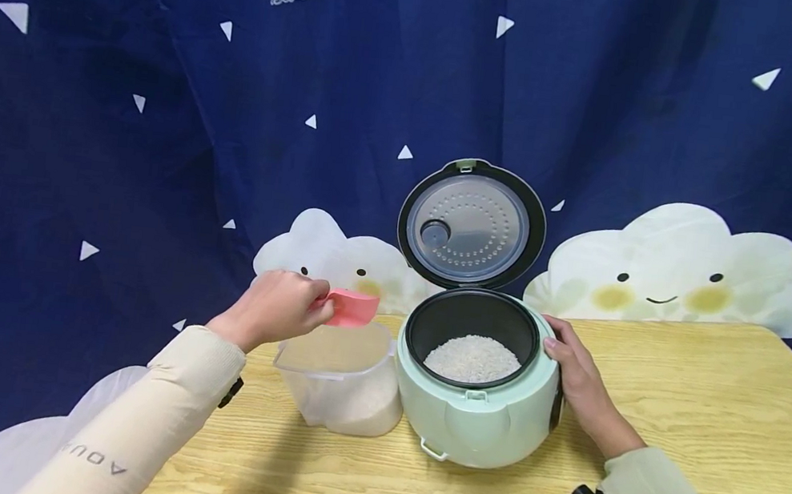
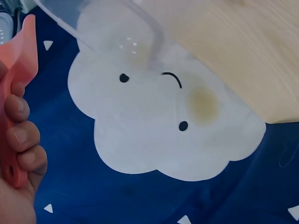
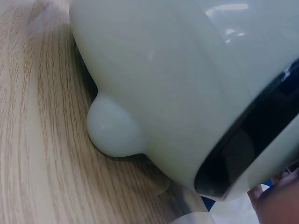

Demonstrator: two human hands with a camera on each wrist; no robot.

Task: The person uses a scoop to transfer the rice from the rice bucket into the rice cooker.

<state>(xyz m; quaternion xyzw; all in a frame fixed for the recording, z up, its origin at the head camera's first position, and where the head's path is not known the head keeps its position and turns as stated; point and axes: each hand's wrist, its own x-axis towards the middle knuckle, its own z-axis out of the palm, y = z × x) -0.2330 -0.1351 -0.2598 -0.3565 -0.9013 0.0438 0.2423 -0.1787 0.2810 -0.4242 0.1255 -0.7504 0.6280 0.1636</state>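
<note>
My left hand grips a pink scoop by its handle, above the clear plastic rice container. In the left wrist view, curled fingers wrap the scoop's handle; what the scoop holds is hidden. My right hand holds the right side of the mint-green rice cooker, thumb at the rim. Its lid stands raised. White rice lies in the black inner pot. The cooker's pale side fills much of the right wrist view.
The container stands against the cooker's left side on a wooden table. Behind the table hangs a dark blue curtain printed with white clouds and triangles. The cooker's raised lid stands close to the curtain.
</note>
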